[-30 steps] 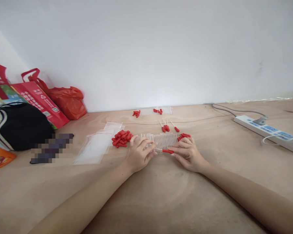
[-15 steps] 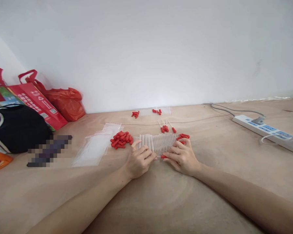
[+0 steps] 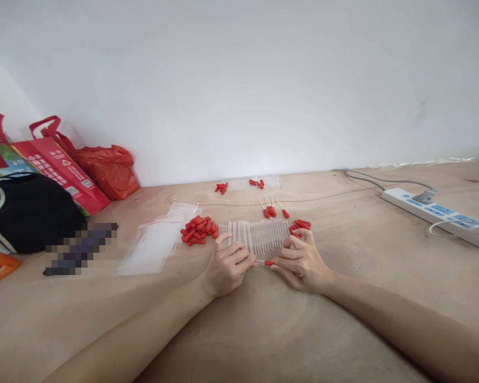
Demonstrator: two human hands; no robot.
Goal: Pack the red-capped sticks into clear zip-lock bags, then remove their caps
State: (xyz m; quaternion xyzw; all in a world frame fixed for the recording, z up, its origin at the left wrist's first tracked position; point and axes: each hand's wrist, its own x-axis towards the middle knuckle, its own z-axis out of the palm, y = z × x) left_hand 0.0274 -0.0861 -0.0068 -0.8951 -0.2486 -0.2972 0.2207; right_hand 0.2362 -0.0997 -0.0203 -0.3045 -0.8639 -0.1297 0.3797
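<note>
Between my fingers lies a dropper: a clear tube with a red rubber bulb on its right end. My left hand is closed on the tube, its fingers hiding most of it. My right hand pinches the bulb's outer end. Just beyond the hands a row of clear tubes lies side by side. A heap of red bulbs sits at the row's left end, and a smaller group of red bulbs at its right.
Several droppers with red bulbs lie behind the row. Further back is a clear bag with red bulbs on it. Flat zip bags lie left. Shopping bags and a black bag stand far left, a power strip right.
The red bulb between my hands has shifted slightly right and down, and a short length of clear tube now shows more plainly. Both hands remain nearly in place.
</note>
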